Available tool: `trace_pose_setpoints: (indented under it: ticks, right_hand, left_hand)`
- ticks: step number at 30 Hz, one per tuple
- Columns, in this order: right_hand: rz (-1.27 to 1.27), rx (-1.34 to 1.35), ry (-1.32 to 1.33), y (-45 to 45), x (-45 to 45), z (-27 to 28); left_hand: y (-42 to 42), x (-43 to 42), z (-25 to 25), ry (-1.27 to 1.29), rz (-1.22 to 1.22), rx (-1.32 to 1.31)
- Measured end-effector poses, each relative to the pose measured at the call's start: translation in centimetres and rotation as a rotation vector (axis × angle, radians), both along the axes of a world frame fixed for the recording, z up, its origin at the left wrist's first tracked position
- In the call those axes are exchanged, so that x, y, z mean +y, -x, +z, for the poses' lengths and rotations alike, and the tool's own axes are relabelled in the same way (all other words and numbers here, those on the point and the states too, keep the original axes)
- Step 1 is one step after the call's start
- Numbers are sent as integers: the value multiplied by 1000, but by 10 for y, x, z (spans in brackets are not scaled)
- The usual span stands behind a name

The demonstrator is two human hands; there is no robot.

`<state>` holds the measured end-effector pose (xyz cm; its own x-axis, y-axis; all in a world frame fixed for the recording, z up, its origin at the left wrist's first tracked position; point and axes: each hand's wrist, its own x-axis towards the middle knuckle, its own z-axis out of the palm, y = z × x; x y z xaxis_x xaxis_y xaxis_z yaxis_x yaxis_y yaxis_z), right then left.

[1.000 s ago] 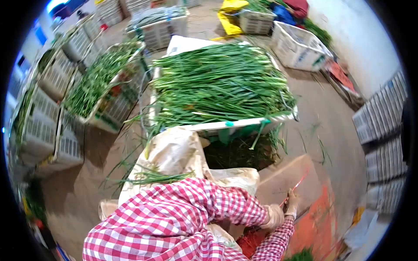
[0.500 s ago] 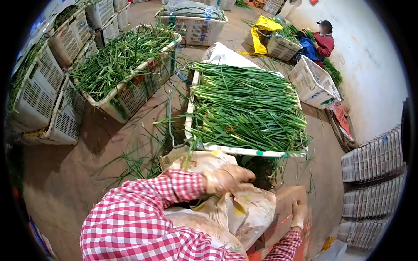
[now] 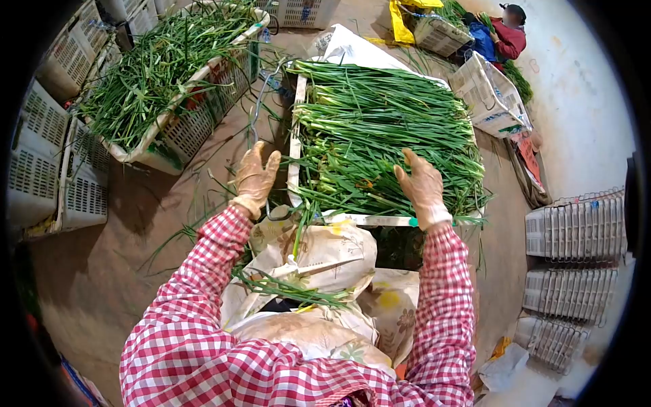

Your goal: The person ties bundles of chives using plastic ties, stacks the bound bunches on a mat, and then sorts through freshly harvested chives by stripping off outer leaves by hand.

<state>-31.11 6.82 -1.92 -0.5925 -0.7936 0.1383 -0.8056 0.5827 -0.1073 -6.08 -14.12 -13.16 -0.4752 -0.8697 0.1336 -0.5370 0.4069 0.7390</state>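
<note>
A white plastic crate [image 3: 296, 146] stands in front of me, filled with rows of green chives [image 3: 386, 136]. My left hand [image 3: 256, 178], in a thin glove, is held just outside the crate's left rim, fingers apart and nothing in it. Over the front right part of the chives is my right hand [image 3: 422, 186], also gloved, with thumb and fingers spread; whether it touches the leaves I cannot tell. Across my lap lies a stained floral cloth [image 3: 339, 237]. Loose chive leaves [image 3: 298, 292] and a thin pale serrated strip [image 3: 332, 266] rest on it.
At the left is another crate [image 3: 146, 139] heaped with untidy leaves, beside stacked crates [image 3: 41, 142]. A white sack [image 3: 359, 47] lies behind the chives. A person [image 3: 508, 34] works at the back right near a tilted crate [image 3: 485, 91]. Nested crates [image 3: 576, 230] line the right wall.
Both hands have moved up and forward from my lap: the left to the crate's left side, the right from the brown box at lower right to above the chives. My view has tilted down.
</note>
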Motion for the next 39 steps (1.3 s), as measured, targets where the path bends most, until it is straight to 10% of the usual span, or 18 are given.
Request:
trace_pose_setpoints:
  ticks: [4, 31, 38, 39]
  right_hand:
    - [42, 59, 0, 24, -33, -16]
    - [193, 205, -629, 84, -158, -24]
    - [150, 96, -490, 97, -168, -32]
    - [108, 45, -492, 102, -172, -30]
  left_hand:
    - [49, 8, 14, -221, -132, -302]
    - [69, 39, -89, -124, 18, 295]
    - [71, 40, -44, -633, 115, 675]
    - [72, 38, -43, -1009, 222, 1030]
